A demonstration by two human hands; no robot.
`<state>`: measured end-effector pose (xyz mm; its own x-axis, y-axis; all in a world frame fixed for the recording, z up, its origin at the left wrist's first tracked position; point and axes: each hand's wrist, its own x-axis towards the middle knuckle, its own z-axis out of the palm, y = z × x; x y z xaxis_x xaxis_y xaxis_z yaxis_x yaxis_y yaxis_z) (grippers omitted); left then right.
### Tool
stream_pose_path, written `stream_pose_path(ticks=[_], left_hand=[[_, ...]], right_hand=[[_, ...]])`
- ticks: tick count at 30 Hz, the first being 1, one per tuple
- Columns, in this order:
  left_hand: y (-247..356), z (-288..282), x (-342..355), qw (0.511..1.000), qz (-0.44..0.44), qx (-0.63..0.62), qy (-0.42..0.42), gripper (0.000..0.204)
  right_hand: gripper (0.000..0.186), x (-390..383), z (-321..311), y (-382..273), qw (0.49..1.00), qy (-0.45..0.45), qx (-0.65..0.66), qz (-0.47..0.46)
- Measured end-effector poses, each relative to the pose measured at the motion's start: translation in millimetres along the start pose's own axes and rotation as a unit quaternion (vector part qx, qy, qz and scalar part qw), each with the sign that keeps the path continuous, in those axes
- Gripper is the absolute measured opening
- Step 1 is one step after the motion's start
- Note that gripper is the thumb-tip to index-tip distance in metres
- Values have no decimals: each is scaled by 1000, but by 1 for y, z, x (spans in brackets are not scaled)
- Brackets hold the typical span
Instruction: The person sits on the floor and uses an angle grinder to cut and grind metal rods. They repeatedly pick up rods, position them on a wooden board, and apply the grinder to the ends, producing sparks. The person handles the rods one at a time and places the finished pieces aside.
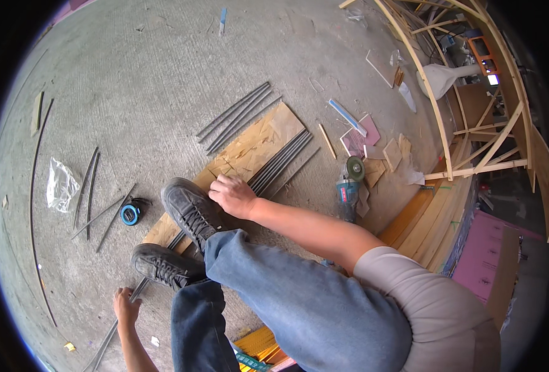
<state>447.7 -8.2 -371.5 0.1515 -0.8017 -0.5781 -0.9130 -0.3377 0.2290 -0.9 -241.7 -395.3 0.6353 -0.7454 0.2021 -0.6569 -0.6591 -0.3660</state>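
Rods (163,263) run under both shoes; left hand (125,307) curls around their near end on the floor, right hand (232,195) presses knuckles-down, fingers bent, on the board (256,146). Bundle could spring sideways if a shoe slips.

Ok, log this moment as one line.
right hand pressing rods on wood board | left hand on rod ends | shoe on board | grinder idle
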Motion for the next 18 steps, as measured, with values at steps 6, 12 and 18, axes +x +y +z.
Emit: stream_pose_path(ticks=[6, 12, 18], left_hand=[[-7, 8, 4, 998, 24, 58, -3, 34], [0, 3, 4, 997, -27, 53, -51, 33], [-2, -6, 4, 995, 15, 37, -89, 34]], right_hand=[[18, -2, 6, -1, 1000, 16, -6, -6], [19, 0, 4, -2, 1000, -6, -5, -15], [18, -3, 5, -1, 1000, 0, -6, 0]])
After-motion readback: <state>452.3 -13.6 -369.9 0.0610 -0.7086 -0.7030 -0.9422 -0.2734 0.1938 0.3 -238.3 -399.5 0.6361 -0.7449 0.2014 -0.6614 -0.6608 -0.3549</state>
